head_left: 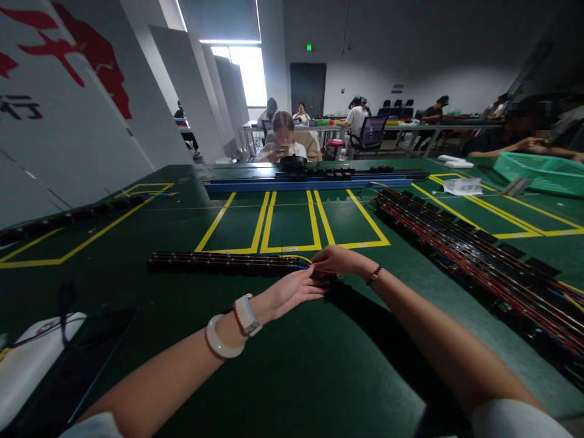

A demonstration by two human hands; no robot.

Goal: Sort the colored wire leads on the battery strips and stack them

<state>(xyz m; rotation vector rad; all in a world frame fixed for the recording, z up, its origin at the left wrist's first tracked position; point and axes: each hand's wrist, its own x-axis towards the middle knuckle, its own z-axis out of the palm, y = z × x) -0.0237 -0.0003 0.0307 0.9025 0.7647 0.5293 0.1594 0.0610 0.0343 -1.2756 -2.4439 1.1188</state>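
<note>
A long black strip with red and yellow wires [219, 262] lies across the green table [292, 377] in front of me. Both my hands meet at its right end. My left hand [292, 291], with a white bangle and a watch on the wrist, lies with fingers stretched out against the strip's end. My right hand [337, 260], a thin bracelet on its wrist, curls its fingers down over the same end, where yellow and blue wires [303, 261] come out. What the right fingers pinch is hidden.
A pile of similar wired strips [479, 261] runs diagonally at the right. A blue rail [310, 182] with black parts crosses the far table. Yellow tape boxes mark the surface. A green basket [538, 173] stands far right. A white device [27, 359] lies near left. Seated people work behind.
</note>
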